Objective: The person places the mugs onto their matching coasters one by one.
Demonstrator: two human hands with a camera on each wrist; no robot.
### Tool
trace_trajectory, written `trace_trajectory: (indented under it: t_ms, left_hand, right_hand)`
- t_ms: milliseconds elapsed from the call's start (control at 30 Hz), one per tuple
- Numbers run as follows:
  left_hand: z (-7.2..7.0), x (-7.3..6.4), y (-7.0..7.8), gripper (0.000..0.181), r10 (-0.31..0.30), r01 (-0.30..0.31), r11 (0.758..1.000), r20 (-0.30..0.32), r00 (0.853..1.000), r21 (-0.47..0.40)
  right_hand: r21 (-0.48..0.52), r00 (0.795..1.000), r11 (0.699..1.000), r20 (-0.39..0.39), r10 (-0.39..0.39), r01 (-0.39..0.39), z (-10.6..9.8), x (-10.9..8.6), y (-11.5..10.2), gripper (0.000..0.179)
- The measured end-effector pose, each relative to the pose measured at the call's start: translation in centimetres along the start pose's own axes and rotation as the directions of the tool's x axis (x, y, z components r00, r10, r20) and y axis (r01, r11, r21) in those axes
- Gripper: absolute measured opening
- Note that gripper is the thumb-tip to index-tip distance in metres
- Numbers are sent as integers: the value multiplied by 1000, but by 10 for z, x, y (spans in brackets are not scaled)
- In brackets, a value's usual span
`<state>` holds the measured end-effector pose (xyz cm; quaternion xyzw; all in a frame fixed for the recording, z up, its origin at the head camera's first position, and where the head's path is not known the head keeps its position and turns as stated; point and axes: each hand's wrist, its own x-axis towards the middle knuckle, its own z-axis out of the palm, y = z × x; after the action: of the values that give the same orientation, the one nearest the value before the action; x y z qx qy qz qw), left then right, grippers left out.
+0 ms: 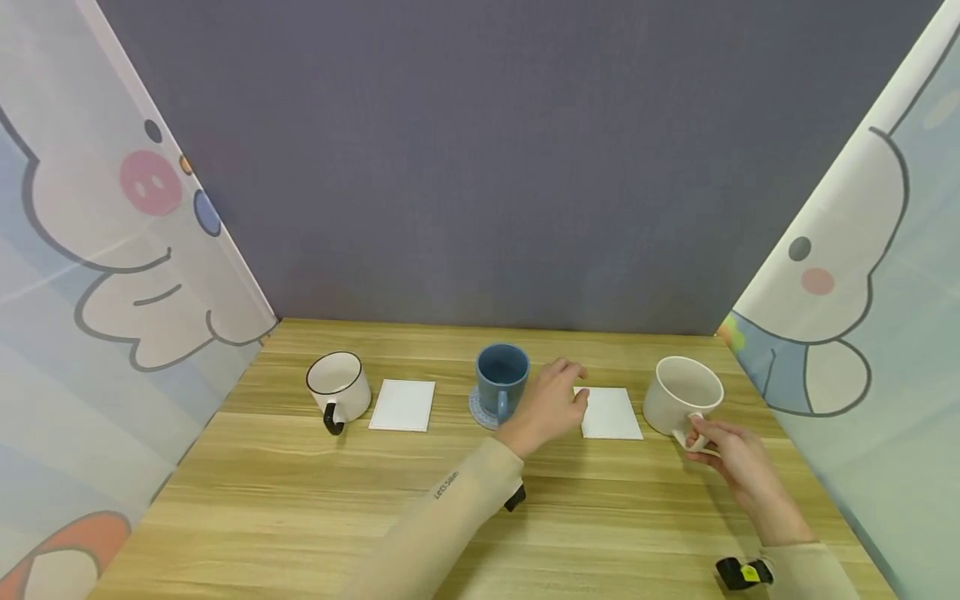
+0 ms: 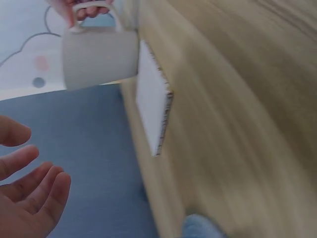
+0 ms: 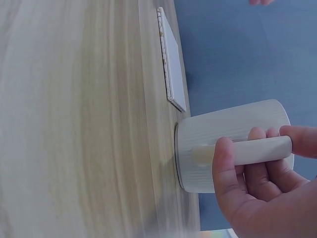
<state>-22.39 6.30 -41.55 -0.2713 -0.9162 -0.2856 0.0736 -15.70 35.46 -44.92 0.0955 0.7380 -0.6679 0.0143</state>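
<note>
My right hand [image 1: 738, 467] grips the handle of a plain cream-white mug [image 1: 663, 408] at the right of the table. In the right wrist view, the fingers curl round that handle, and the mug's ribbed base [image 3: 184, 158] is right at the tabletop. A white square coaster [image 1: 611, 415] lies just left of this mug. Over the gap between that coaster and a blue mug [image 1: 491, 390] hovers my left hand [image 1: 547, 406], its fingers loosely bent with nothing in them. The blue mug stands on a round light-blue coaster [image 1: 480, 415], partly hidden by the left hand and wrist.
Farther left, another white square coaster [image 1: 402, 406] lies beside a white mug [image 1: 351, 398] with a black rim and black handle. A dark grey panel [image 1: 480, 167] closes off the back of the wooden table [image 1: 300, 500]. Cartoon-printed sheets [image 1: 840, 292] flank both sides.
</note>
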Motion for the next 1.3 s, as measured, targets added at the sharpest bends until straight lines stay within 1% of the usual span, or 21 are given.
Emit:
trace_trajectory:
  t_ms: [67,267,400,500,600,733,867,1033,1167,1300]
  left_hand:
    - [6,1,-2,30,-5,5,1000,10,1000,24]
    - [27,6,-14,31,33,-41,988,57,998,151]
    - [39,10,-19,29,32,-45,988,93,995,145]
    - [46,13,-20,29,24,-43,988,125,992,150]
    - [52,17,-20,28,11,-41,982,163,987,183]
    - [59,23,-19,30,-19,-34,973,225,974,228]
    - [64,27,-18,32,-59,-15,965,272,961,262]
    - [66,28,-19,31,-97,0,953,306,947,303]
    - [65,28,-20,26,-98,-5,954,331,939,299]
    - [63,28,-23,16,-90,-7,964,347,933,267]
  right_hand:
    - [-6,1000,1000,-2,2,-2,0,0,0,36]
    - [-3,1000,1000,-11,2,-2,2,-1,-2,35]
    - [-6,1000,1000,-18,2,-2,2,-2,-2,35]
    - [-17,1000,1000,-19,8,-8,1,-3,-3,36]
    - [-21,1000,1000,-18,12,-13,2,-2,-3,37]
    - [-12,1000,1000,-19,5,-5,3,-2,-5,37]
    - [-15,1000,1000,-20,-5,5,3,-1,-6,37]
    - [-27,1000,1000,-13,-15,14,4,-2,-5,39]
    - [-22,1000,1000,-13,-14,14,4,-2,-5,38]
    - [-31,1000,999,-13,-11,10,4,-3,-4,37]
